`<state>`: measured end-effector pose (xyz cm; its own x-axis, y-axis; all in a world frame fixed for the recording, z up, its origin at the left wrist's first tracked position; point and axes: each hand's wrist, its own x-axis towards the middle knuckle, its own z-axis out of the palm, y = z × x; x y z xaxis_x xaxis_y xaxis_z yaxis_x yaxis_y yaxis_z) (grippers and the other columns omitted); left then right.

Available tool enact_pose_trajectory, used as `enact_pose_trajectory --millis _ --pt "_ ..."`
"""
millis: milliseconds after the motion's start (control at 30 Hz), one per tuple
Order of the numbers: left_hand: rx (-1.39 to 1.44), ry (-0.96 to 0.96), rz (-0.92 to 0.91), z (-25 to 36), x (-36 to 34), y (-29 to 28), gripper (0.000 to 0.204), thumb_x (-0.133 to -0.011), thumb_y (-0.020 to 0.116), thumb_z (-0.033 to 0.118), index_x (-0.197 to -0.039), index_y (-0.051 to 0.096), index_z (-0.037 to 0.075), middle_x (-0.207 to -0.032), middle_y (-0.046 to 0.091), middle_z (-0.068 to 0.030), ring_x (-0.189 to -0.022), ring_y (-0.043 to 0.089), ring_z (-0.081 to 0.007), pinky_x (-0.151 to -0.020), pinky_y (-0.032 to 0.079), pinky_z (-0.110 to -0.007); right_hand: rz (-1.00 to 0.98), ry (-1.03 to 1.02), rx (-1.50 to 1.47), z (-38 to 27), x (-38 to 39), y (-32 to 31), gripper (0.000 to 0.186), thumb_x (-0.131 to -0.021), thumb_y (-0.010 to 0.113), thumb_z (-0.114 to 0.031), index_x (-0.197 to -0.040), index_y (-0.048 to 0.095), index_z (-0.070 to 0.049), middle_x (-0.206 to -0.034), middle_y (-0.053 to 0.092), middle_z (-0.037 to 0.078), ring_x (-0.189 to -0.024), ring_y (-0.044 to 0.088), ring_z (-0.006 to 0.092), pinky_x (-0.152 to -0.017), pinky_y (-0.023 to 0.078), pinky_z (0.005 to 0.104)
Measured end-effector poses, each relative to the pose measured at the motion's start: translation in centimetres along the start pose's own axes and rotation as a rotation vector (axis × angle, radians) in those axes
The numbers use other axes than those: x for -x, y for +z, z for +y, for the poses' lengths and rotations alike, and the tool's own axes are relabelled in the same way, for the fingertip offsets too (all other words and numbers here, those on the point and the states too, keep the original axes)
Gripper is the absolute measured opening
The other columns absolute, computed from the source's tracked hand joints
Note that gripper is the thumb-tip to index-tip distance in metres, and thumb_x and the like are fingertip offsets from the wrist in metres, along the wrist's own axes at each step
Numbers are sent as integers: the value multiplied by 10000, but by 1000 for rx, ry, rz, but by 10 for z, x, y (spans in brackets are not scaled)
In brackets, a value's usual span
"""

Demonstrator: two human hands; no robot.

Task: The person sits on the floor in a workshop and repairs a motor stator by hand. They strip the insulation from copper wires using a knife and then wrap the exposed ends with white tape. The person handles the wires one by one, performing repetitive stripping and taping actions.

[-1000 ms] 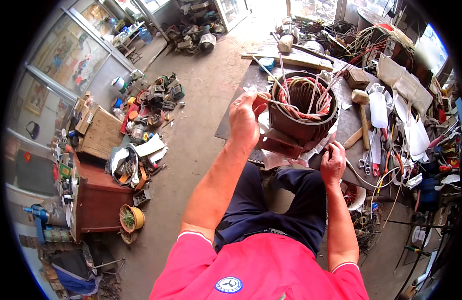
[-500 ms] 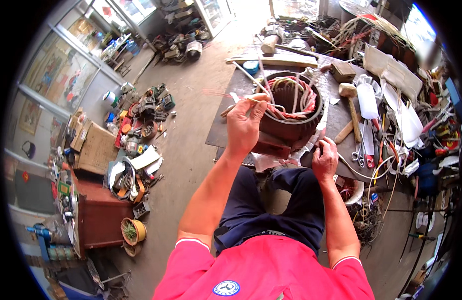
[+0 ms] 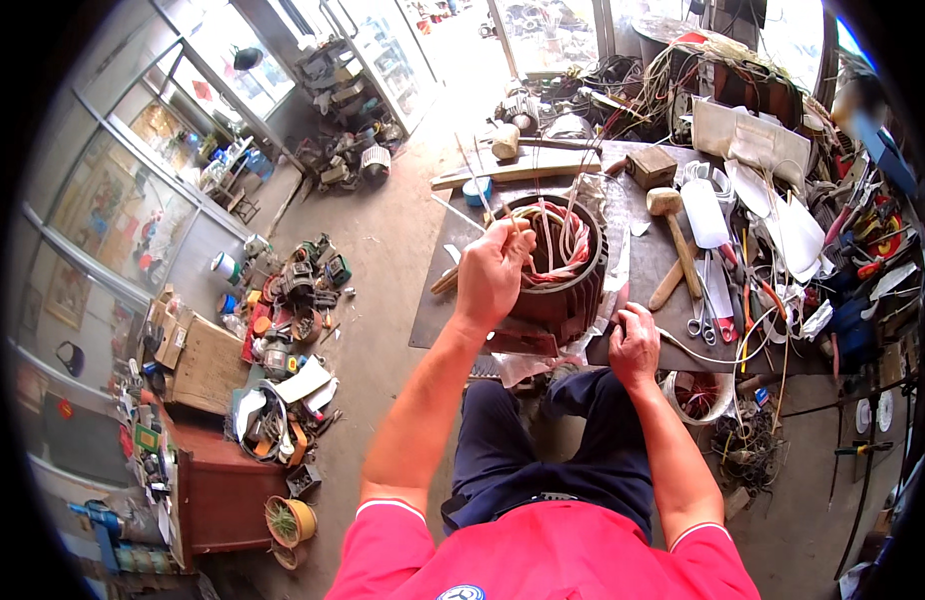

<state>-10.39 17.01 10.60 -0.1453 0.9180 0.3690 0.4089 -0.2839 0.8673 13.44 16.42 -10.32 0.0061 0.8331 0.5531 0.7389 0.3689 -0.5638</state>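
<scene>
From the head camera, I see a person in a red shirt [image 3: 543, 560] before a dark table [image 3: 438, 320]. On it, near the front edge, there stands a dark metal motor housing [image 3: 528, 318], its round opening upward. Inside the rim lies a ring of red and whitish wires [image 3: 573, 257], and some pale ends rise above it.

The left hand [image 3: 493, 272] is at the near left side of this opening. Its thumb and fingers are brought together, and they pinch a thin wire lead [image 3: 514, 220]. The right hand [image 3: 635, 345] rests at the table edge, to the right of the housing, with fingers half curled; I cannot tell whether something is under them. A white cable [image 3: 698, 352] starts just beside it.

Further right are a wooden mallet [image 3: 682, 245], scissors [image 3: 700, 326] and a white bottle [image 3: 705, 213]. Behind the housing I notice a blue round container [image 3: 477, 191] and a wooden strip [image 3: 495, 173]. Below the table edge, a white bucket [image 3: 723, 410] contains reddish wire.
</scene>
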Motion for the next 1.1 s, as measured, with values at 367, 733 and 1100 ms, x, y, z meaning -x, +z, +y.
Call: enact_pose_trajectory --millis 367,733,1100 --pt "259 -61 405 -66 0 -30 413 -903 600 41 -1304 560 -52 -1326 601 -163 -1202 587 -237 -1037 477 -363 -5 11 38 -1 2 2 278 -833 642 -39 -1108 681 -41 -1283 640 145 -1206 594 348 -1008 465 470" --pt "427 -51 9 -40 -21 -16 251 -1053 619 115 -1227 654 -62 -1002 764 -99 -855 694 -117 -781 564 -238 4 2 56 5 0 2 287 -846 651 -68 -1129 686 -36 -1285 636 148 -1207 589 351 -1031 462 468" --pt "430 -35 -124 -46 -23 -15 234 -1058 613 141 -1137 707 -58 -902 753 -85 -703 660 -98 -650 538 -233 24 -17 72 -1 -1 -5 296 -838 637 -55 -1129 687 -31 -1268 649 163 -1199 603 362 -1028 474 471"
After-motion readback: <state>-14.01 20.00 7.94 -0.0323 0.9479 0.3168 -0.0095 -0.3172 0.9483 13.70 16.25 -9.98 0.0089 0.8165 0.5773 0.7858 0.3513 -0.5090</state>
